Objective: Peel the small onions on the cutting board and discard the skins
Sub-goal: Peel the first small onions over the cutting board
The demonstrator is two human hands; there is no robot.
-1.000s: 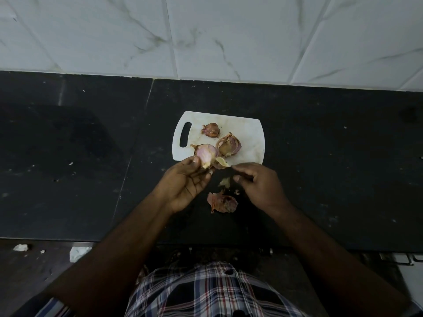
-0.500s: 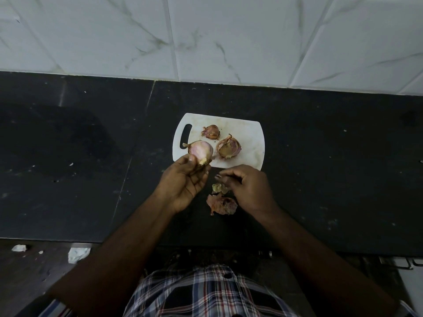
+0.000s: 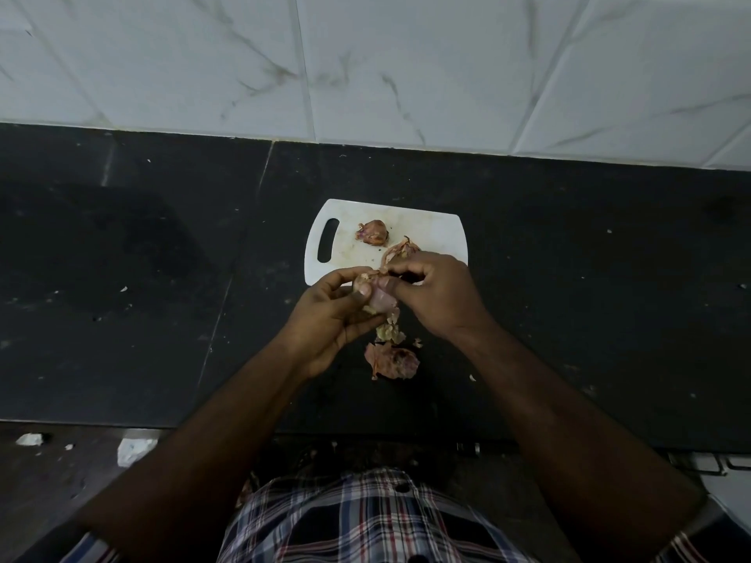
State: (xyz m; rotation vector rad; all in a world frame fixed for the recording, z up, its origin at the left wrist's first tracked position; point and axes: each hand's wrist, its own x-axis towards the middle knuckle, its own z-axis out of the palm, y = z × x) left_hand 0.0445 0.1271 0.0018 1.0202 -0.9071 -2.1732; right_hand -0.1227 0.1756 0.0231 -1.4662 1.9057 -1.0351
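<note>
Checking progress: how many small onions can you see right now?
3: one small pinkish onion on the white plastic cutting board; one partly behind the right hand; one held by both hands, left hand.

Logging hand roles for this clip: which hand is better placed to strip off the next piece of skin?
Probably the right hand: its fingertips pinch the loose skin at the onion top, while the left hand cradles the onion.

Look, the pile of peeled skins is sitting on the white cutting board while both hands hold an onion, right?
Not quite. In the head view the pile of peeled skins lies on the black counter, nearer the person than the white cutting board. The left hand and right hand do hold an onion.
</note>
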